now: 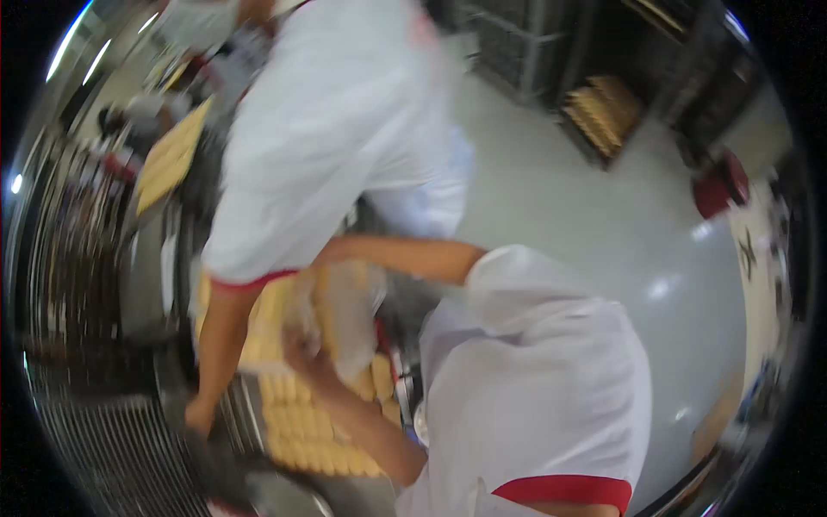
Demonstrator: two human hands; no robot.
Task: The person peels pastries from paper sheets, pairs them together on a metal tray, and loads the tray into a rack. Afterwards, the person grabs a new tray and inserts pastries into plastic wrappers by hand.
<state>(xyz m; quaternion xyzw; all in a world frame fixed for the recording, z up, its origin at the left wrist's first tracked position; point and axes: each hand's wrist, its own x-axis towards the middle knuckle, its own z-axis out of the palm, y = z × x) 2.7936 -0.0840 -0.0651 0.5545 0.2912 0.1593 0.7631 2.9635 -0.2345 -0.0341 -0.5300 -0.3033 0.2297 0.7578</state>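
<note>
Bent fingers of the left hand [307, 355] meet a clear plastic bag [351, 323] over golden-yellow bread rows [306, 422]; blur hides whether they clamp. The right hand [338, 249], partly hidden, I cannot tell. Light, even pressure should spare thin film.

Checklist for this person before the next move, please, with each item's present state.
1. Left hand at the plastic bag: ok.
2. Right hand grip: cannot tell; blurred and partly hidden beside the co-worker's sleeve.
3. Bread pieces lying in rows: ok.
4. Co-worker's arm well away from the work: not ok; it reaches down close by.
5. Bag closed: cannot tell, too blurred.
</note>
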